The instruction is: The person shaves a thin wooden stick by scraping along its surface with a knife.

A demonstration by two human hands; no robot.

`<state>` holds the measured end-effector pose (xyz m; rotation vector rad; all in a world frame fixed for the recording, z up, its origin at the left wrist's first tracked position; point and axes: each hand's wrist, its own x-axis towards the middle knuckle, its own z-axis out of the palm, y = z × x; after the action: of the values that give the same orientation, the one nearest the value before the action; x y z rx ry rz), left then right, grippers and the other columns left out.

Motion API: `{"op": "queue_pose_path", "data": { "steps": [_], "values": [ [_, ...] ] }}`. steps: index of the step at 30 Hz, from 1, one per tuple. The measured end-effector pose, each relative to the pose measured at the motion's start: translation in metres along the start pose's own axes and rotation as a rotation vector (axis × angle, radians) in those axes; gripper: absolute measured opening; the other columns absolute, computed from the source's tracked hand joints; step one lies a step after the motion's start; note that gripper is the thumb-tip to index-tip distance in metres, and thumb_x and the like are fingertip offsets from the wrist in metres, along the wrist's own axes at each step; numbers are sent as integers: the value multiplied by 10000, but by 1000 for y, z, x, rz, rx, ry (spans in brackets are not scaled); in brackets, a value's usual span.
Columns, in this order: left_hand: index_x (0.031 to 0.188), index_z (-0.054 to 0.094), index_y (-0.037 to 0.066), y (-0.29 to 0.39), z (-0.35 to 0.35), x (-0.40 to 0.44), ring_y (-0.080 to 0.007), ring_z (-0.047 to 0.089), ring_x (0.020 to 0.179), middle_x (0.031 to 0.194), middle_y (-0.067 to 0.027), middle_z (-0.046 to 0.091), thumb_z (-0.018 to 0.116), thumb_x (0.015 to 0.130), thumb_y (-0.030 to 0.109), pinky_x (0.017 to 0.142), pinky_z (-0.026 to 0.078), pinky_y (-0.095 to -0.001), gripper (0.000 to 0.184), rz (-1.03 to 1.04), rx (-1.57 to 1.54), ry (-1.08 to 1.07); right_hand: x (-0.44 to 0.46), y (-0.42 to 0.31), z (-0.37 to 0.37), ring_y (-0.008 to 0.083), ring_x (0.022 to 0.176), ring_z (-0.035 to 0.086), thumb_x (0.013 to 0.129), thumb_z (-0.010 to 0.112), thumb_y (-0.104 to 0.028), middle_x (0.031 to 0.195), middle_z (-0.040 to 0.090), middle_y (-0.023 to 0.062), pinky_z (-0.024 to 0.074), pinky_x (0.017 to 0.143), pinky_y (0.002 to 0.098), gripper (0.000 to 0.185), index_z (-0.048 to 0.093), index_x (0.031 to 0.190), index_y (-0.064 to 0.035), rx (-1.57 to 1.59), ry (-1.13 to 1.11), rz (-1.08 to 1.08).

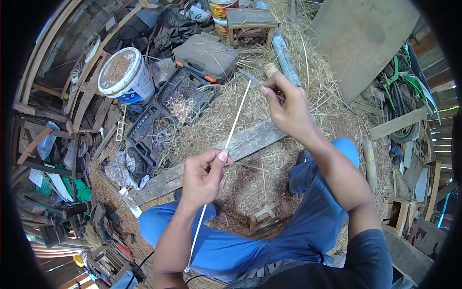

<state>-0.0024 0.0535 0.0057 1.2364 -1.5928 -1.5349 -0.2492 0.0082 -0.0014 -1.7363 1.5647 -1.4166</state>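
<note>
My left hand [202, 176] is closed in a pinch around a long, thin, pale strip [238, 115], which looks like split bamboo or cane. The strip slants from its upper tip near the knife down past my left forearm to my lap. Between the thumb and fingers of my right hand [288, 103] is a small knife [249, 76]. Its blade points up and left, just above the strip's tip; the handle is hidden in my grip. I cannot tell whether blade and strip touch. Below both hands, a weathered wooden plank [255, 139] lies across the straw-covered floor.
An open black tool case [185, 96] holds shavings, beside a closed grey case [207, 55]. A white bucket [118, 72] stands at left, a small wooden stool [252, 19] ahead. A large board [361, 43] leans at right. Wood pieces [272, 219] lie between my legs.
</note>
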Motion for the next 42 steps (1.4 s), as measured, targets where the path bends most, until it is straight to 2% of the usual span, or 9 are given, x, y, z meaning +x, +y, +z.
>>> {"op": "queue_pose_path", "data": {
  "steps": [6, 8, 10, 13, 17, 25, 30, 36, 42],
  "values": [
    [863, 671, -11, -9, 1, -2, -9, 357, 411, 495, 70, 446, 539, 1064, 200, 402, 227, -227, 320, -44, 5, 12, -8, 23, 8, 171, 634, 631, 962, 610, -30, 735, 647, 149, 473, 566, 373, 52, 597, 1002, 1, -43, -92, -94],
    [872, 664, -9, -8, 1, 2, -19, 364, 398, 488, 56, 449, 526, 1069, 206, 389, 246, -227, 322, -27, -50, -37, 11, 41, 1, 145, 612, 585, 973, 610, -58, 708, 625, 116, 448, 544, 356, 71, 599, 1018, -4, 33, 131, 121],
    [881, 658, -11, -3, -3, 7, -26, 366, 389, 484, 46, 451, 514, 1073, 209, 381, 255, -228, 326, -57, -82, -57, 12, 31, -4, 96, 551, 497, 997, 614, -103, 687, 597, 55, 395, 500, 303, 105, 609, 1049, -11, 118, 112, 209],
    [895, 645, -15, -6, -5, 12, -39, 368, 374, 477, 28, 453, 494, 1080, 217, 369, 269, -231, 333, -78, -146, -106, 4, 9, -6, 21, 451, 371, 1052, 577, -254, 697, 479, -37, 260, 356, 201, 265, 579, 1216, -46, 719, -59, 592],
    [896, 629, -23, -8, 2, 15, -50, 362, 365, 473, 14, 458, 472, 1089, 228, 365, 278, -229, 354, -44, -176, -165, 7, 3, -6, 17, 451, 369, 1045, 592, -281, 657, 376, -63, 280, 359, 191, 353, 583, 1226, 23, 919, -160, 594],
    [919, 631, -34, 0, 4, 15, -60, 379, 364, 480, -1, 474, 451, 1096, 250, 370, 305, -229, 380, -69, -186, -224, 10, 5, -3, 14, 439, 373, 1028, 621, -237, 678, 452, -52, 277, 355, 189, 272, 625, 1135, 12, 908, -161, 565],
    [996, 640, -32, 13, 4, 18, -60, 413, 384, 492, 13, 474, 504, 1079, 218, 386, 326, -221, 297, -119, -220, -277, 18, 11, -5, 25, 411, 388, 974, 706, -214, 716, 575, -6, 286, 338, 210, 203, 601, 926, -46, 931, -14, 572],
    [1157, 640, 6, 14, -10, 28, -45, 447, 471, 590, 32, 506, 583, 1031, 115, 440, 363, -222, 176, -114, -127, -391, 41, 40, -27, 34, 425, 400, 986, 693, -258, 729, 576, -5, 296, 347, 205, 241, 597, 914, -48, 1007, 217, 465],
    [1253, 622, 25, 19, -29, 53, -57, 447, 544, 636, 38, 468, 515, 1080, 220, 498, 394, -235, 282, 32, -57, -151, 42, 40, -25, 56, 507, 451, 1034, 603, -342, 961, 636, 78, 328, 371, 206, 407, 614, 1227, 16, 988, 78, 420]
  ]
}}
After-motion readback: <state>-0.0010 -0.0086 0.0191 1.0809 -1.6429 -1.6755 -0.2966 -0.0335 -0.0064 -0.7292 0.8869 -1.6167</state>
